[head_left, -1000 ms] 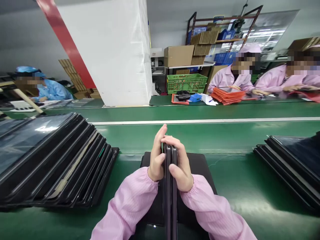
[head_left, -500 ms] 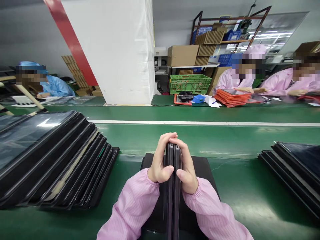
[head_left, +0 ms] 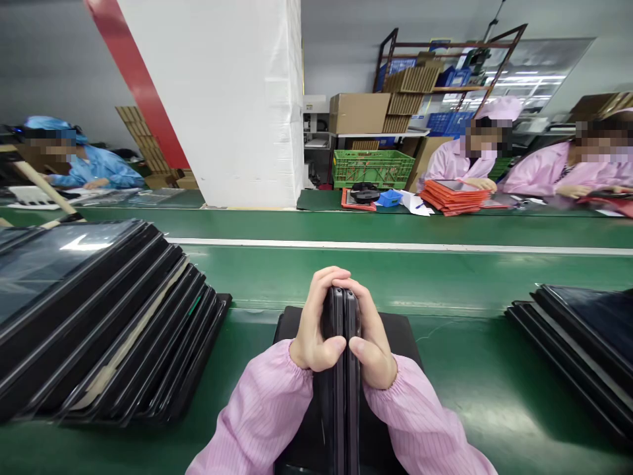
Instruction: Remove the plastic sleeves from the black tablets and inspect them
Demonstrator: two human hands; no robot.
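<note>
Left hand (head_left: 310, 330) and right hand (head_left: 372, 349) have closed in, fingers (head_left: 329, 276) clenched on two upright dark tablets (head_left: 337, 409).
Long axis points forward, over a black mat (head_left: 395, 336) on the green counter (head_left: 469, 284).

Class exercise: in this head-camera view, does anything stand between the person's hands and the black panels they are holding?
Nothing visible does. The left hand and the right hand wrap directly around the black panels from either side, with the fingers touching them.

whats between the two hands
In the head view, what look like two dark framed panels stand on edge, pressed together, between the left hand and right hand.
</note>
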